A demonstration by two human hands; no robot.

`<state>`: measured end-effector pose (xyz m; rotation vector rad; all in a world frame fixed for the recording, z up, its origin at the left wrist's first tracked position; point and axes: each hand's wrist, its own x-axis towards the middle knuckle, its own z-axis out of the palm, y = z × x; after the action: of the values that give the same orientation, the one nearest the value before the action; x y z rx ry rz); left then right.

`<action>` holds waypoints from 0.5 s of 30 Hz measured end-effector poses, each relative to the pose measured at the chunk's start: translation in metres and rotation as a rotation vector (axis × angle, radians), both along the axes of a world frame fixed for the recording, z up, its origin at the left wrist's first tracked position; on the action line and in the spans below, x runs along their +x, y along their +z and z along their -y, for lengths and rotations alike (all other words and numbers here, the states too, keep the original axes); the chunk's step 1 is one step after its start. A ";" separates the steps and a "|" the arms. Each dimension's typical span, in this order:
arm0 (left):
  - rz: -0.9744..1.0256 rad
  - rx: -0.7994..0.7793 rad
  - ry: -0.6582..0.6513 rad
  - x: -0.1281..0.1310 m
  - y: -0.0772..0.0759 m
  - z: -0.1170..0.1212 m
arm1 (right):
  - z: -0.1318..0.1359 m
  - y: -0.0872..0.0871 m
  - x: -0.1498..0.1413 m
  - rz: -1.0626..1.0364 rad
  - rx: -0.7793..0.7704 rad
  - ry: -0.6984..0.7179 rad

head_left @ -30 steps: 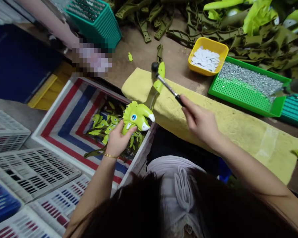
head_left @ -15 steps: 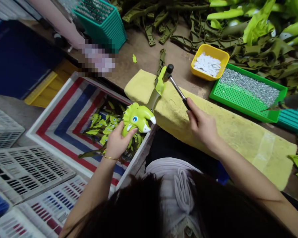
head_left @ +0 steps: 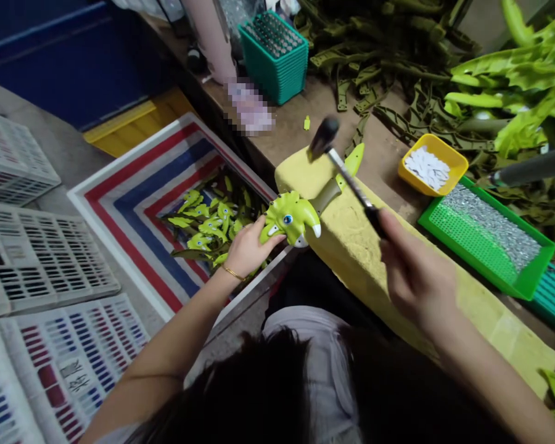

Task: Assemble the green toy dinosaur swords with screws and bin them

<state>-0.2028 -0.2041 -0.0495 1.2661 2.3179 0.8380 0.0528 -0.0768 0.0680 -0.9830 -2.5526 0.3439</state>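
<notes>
bench: worn wooden workbench [head_left: 289, 126] runs across the view, with heaped olive and lime plastic parts [head_left: 398, 74] at the far side.
bin: white box with red and blue stripes [head_left: 120, 206], loose lime plastic pieces [head_left: 203, 225] inside.
pad: long yellow foam pad [head_left: 351, 265] lies along the bench edge, beside the bin.
toy: lime-green plastic triceratops toy [head_left: 289, 217], head at the pad's near end, long axis running up-right over the pad, olive neck ending in a lime tip.
left hand [head_left: 252, 250]: closed around the toy's head from the bin side, nearest the head.
right hand [head_left: 416, 271]: closed on the black grip of a steel-shafted hammer [head_left: 349, 176], blurred, nearer the tip.
hammer head: black, blurred, just left of the tip; contact cannot be told.
room: open pad right of the toy.
</notes>
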 end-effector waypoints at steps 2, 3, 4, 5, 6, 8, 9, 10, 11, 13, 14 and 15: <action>0.028 0.033 0.002 0.000 -0.002 0.001 | 0.005 -0.010 0.002 -0.006 0.015 -0.005; 0.037 0.040 0.001 0.000 -0.003 0.001 | 0.006 -0.018 0.003 0.030 -0.006 0.005; 0.038 0.041 -0.001 0.000 -0.005 0.002 | 0.006 -0.028 0.003 0.070 -0.043 0.016; 0.030 0.040 -0.004 0.001 -0.006 0.003 | 0.006 -0.037 0.003 0.089 -0.078 0.022; 0.007 0.044 -0.006 0.002 -0.007 0.004 | 0.006 -0.045 0.004 0.074 -0.098 0.022; -0.079 0.074 0.009 0.003 -0.011 0.008 | 0.004 -0.055 0.009 -0.070 -0.062 -0.016; -0.133 0.094 0.020 0.003 -0.013 0.010 | 0.003 -0.056 0.012 -0.175 -0.020 -0.050; -0.185 0.114 0.030 0.003 -0.015 0.012 | 0.002 -0.057 0.016 -0.287 0.025 -0.092; -0.229 0.134 0.041 0.002 -0.017 0.015 | 0.001 -0.057 0.020 -0.397 0.056 -0.135; -0.294 0.165 0.061 -0.002 -0.019 0.019 | -0.002 -0.058 0.024 -0.594 0.064 -0.213; -0.321 0.177 0.072 -0.005 -0.019 0.020 | -0.003 -0.059 0.025 -0.658 0.043 -0.239; -0.347 0.186 0.085 -0.007 -0.019 0.020 | -0.005 -0.062 0.025 -0.692 0.014 -0.260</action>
<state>-0.2098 -0.2245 -0.0686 1.5017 2.6291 0.9436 0.0774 -0.0716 0.0057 -0.9642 -1.7848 0.4877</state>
